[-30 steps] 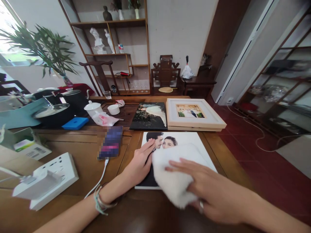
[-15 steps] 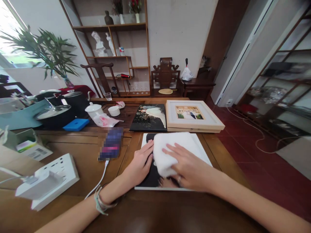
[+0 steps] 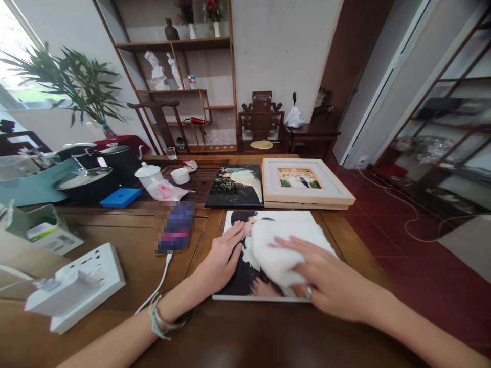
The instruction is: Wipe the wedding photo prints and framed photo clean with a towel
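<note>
The print [image 3: 303, 225] lies flat on the table [image 3: 238, 332], and the cloth [image 3: 274, 253] is now seen at its middle. Half a second ago the cloth was pushed up over the print's top; it has since been drawn back toward the near edge, and the top of the print is uncovered again. A second ago it was bunched right at the near edge, so a full stroke away and back has been made across the surface. From that, the wiping is judged to be well under way, with the centre being passed over a further time.

The cloth is held bunched under the right hand [image 3: 326, 283], which is pressed down on it with fingers long and only slightly spread. The left hand [image 3: 220, 260] has not been shifted: it is laid open and flat on the print's left edge, nothing gripped, and the print is kept steady by it.

Beyond the print a dark photo [image 3: 236, 185] and a frame [image 3: 305, 183] are set side by side. Left of the print a phone [image 3: 175, 227] is plugged in.
</note>
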A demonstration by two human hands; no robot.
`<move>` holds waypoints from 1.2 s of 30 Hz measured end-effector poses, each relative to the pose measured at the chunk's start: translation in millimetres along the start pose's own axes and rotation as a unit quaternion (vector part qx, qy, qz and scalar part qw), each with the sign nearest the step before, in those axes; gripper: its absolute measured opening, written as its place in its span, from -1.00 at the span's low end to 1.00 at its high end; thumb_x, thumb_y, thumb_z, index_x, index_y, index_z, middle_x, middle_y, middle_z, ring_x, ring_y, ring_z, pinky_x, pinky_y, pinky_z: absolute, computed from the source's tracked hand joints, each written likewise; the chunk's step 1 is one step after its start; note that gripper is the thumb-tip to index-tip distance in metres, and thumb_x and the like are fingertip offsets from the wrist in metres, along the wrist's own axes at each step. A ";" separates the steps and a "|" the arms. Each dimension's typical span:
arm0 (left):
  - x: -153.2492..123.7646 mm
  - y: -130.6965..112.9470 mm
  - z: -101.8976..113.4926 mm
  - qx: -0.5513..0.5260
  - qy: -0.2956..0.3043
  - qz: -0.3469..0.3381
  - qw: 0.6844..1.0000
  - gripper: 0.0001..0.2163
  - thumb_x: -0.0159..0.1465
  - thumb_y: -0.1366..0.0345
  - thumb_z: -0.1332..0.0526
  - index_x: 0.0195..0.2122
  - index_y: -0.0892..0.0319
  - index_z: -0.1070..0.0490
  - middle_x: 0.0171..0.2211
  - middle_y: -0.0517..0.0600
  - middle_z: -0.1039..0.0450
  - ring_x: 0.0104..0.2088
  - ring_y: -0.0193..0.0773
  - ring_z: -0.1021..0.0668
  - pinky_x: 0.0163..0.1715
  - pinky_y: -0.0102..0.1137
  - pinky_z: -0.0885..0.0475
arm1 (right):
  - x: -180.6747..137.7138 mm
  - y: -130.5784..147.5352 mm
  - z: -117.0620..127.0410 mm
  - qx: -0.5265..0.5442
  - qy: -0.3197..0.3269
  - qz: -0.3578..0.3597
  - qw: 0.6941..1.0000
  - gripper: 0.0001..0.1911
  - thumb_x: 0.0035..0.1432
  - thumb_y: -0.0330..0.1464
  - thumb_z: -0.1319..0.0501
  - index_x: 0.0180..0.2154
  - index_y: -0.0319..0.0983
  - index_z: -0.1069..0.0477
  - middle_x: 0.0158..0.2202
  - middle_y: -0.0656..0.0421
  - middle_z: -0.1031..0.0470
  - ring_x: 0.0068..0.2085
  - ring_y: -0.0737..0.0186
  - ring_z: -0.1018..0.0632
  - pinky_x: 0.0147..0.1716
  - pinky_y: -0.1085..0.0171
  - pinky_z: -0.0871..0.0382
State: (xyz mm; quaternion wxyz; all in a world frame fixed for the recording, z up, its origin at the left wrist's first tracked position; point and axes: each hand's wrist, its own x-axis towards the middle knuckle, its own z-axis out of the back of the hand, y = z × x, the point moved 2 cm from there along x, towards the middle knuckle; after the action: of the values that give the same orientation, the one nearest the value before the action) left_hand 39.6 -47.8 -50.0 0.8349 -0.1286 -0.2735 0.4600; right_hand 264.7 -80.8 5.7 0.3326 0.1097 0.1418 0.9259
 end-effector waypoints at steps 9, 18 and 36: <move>-1.3 -4.2 11.0 -0.128 -0.072 0.051 0.988 -0.61 0.36 0.28 0.07 0.17 0.24 -0.24 0.23 0.09 -0.18 0.23 -0.20 -0.24 0.23 -0.18 -0.10 | 31.6 6.3 -23.9 -0.056 0.002 0.020 0.998 -0.76 0.08 -0.42 -0.15 -0.22 -0.32 -0.53 0.25 -0.06 -0.12 0.28 -0.12 0.00 0.23 -0.09 0.15; -0.1 -4.9 11.6 -0.108 -0.053 0.059 0.991 -0.58 0.38 0.24 0.12 0.18 0.31 -0.21 0.23 0.15 -0.17 0.23 -0.17 -0.23 0.23 -0.17 -0.09 | -5.6 51.7 -0.3 0.003 0.103 0.117 0.988 -0.73 0.11 -0.35 -0.18 -0.15 -0.27 -0.52 0.20 0.01 -0.23 0.23 -0.03 -0.19 0.22 0.03 -0.02; 1.3 -14.7 7.8 -0.053 -0.052 -0.065 0.995 -0.79 0.25 0.35 -0.18 -0.11 0.18 -0.51 -0.07 0.08 -0.53 -0.01 -0.11 -0.53 0.00 -0.17 -0.44 | 78.5 -22.3 16.7 0.132 -0.038 -0.026 0.990 -0.60 0.32 -0.15 0.06 -0.30 -0.21 -0.45 -0.32 0.14 -0.53 -0.28 0.16 -0.50 -0.24 0.21 -0.31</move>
State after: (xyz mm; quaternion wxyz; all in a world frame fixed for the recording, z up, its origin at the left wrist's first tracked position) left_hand 46.0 -55.0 -36.3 0.8397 -0.1307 -0.3483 0.3956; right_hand 223.4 -10.3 22.3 0.3439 0.1837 0.2526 0.8855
